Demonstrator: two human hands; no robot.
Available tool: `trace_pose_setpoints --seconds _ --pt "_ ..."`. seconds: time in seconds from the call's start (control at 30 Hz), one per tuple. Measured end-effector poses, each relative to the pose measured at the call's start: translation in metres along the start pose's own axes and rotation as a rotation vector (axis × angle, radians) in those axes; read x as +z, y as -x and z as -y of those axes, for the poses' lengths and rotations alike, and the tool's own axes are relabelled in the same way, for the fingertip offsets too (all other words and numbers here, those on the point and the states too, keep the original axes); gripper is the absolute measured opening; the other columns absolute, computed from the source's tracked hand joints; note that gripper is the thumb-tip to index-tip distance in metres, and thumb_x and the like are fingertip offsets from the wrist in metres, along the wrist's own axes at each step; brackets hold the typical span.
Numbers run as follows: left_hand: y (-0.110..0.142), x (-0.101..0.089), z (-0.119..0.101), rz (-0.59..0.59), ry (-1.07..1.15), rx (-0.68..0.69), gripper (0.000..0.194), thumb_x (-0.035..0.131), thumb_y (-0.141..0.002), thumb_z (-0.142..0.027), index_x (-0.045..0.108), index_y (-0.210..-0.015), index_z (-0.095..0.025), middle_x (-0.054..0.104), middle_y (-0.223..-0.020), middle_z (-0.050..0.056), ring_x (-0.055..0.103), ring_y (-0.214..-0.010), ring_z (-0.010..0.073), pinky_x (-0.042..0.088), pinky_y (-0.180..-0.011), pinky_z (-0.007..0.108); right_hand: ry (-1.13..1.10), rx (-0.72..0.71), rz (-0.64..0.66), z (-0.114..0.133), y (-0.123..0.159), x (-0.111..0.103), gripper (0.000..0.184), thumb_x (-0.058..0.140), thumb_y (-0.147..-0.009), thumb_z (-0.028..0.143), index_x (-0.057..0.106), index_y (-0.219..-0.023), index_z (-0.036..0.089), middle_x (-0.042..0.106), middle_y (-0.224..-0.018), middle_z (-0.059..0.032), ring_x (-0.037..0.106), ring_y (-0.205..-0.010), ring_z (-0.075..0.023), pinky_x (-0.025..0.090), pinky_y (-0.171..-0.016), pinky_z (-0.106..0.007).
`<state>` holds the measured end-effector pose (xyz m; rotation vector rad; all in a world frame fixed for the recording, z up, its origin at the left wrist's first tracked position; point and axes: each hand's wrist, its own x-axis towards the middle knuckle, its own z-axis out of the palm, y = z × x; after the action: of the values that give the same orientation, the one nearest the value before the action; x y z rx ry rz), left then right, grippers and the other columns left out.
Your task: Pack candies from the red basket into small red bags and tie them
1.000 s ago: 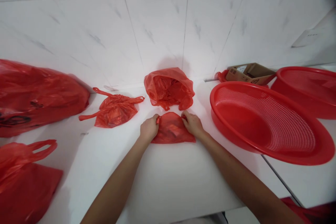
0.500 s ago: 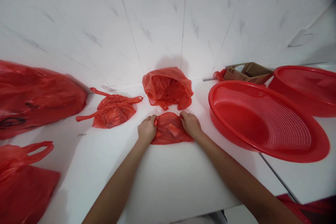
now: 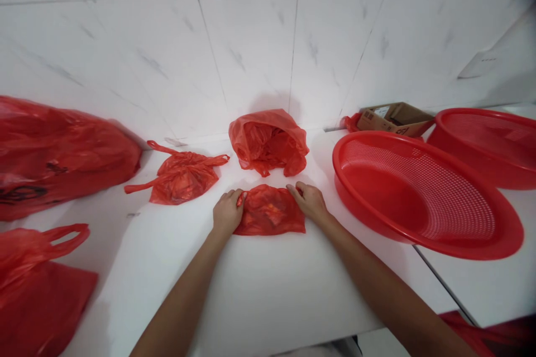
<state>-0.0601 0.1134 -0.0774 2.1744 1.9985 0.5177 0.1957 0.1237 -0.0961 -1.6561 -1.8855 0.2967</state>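
Observation:
Between my hands a small red plastic bag (image 3: 271,213) lies flat on the white tabletop, with something orange-red showing dimly through it. My left hand (image 3: 228,213) is closed on its upper left corner, with a bit of red film between thumb and fingers. At the upper right corner, my right hand (image 3: 310,201) pinches the bag's edge with thumb and fingertips. Just behind stands an open red bag (image 3: 268,142) stuffed with crumpled red film, its mouth toward me. To the left rests a filled red bag (image 3: 184,178) with its handles spread out.
On the right is a big red colander (image 3: 381,195), with a second red colander (image 3: 489,145) and a cardboard box (image 3: 393,118) behind. Large red bags (image 3: 62,162) and another handled red bag (image 3: 46,290) lie at left. A tiled wall (image 3: 251,39) closes the back.
The small bag's top edge has come down slightly and it lies more spread out. My left hand has moved a little left and nearer, my right hand slightly right.

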Motion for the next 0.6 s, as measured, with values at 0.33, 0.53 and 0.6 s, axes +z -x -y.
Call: trace_pose_setpoints --seconds 0.33,0.53,0.6 --pt "0.017 -0.026 0.036 0.050 0.140 -0.185 0.043 0.031 -0.094 -0.052 0.062 -0.084 -0.024 0.071 -0.084 0.001 0.063 -0.079 0.0199 0.042 -0.065 0.027 -0.144 0.040 -0.061 -0.005 -0.001 0.006 0.043 0.040 -0.090 0.050 0.031 -0.061 0.020 0.037 -0.052 0.0035 0.035 -0.051 -0.0114 0.025 -0.053 -0.024" --pt "0.000 -0.040 0.026 0.065 0.179 -0.135 0.030 0.046 -0.089 -0.044 0.065 -0.084 -0.021 0.072 -0.085 0.003 0.065 -0.079 0.0211 0.048 -0.070 0.029 -0.199 0.067 -0.070 -0.006 -0.004 0.006 0.043 0.041 -0.089 0.052 0.034 -0.062 0.020 0.039 -0.053 0.0034 0.037 -0.052 -0.0116 0.024 -0.054 -0.024" --pt "-0.002 -0.045 0.008 -0.041 0.132 -0.115 0.028 0.049 -0.089 -0.036 0.063 -0.105 -0.019 0.068 -0.107 0.011 0.061 -0.099 0.0280 0.046 -0.084 0.040 -0.219 0.078 -0.069 -0.007 -0.004 0.006 0.043 0.042 -0.089 0.053 0.036 -0.062 0.020 0.040 -0.054 0.0034 0.038 -0.053 -0.0118 0.024 -0.054 -0.024"
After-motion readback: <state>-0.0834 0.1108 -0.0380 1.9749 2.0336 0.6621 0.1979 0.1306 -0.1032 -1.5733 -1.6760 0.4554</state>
